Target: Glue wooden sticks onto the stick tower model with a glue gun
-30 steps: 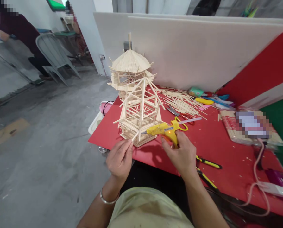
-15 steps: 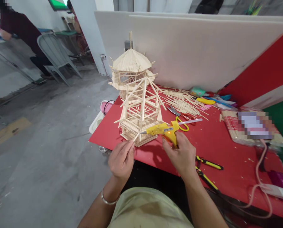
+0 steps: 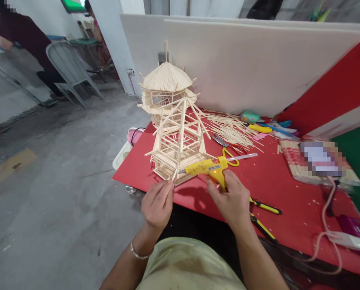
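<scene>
My left hand (image 3: 157,203) pinches a thin, pale wooden stick (image 3: 175,175) between thumb and fingers; my right hand (image 3: 232,198) wraps the grip of a smooth yellow glue gun (image 3: 202,167), a translucent glue stick (image 3: 243,157) poking from its back. Since the last frame, my left hand has edged right, and the wooden stick slants more steeply. The angular, open stick framework (image 3: 183,137) rises just beyond my left fingertips, ahead and left of my right hand.

Held stick (image 3: 175,176) partly hidden, screen (image 3: 321,158) blurred, person (image 3: 24,36) cropped
</scene>
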### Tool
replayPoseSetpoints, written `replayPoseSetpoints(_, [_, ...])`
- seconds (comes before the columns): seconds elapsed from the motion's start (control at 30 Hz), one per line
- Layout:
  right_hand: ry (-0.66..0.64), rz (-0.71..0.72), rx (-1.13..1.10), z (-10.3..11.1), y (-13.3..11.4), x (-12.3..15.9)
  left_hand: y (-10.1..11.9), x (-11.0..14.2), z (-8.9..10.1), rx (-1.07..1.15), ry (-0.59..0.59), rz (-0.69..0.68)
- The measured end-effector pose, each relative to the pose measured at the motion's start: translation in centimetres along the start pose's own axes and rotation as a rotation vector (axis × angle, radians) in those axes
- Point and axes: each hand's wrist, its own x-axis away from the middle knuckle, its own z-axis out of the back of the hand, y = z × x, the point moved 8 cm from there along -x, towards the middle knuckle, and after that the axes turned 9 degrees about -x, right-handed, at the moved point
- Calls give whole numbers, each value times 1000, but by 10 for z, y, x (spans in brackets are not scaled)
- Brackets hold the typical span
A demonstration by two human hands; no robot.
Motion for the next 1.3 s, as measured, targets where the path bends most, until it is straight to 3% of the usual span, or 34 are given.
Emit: replayPoseSetpoints(1.3, [-17,-20,-83,2,-2,6,9,-2,-1,10,-43,-40])
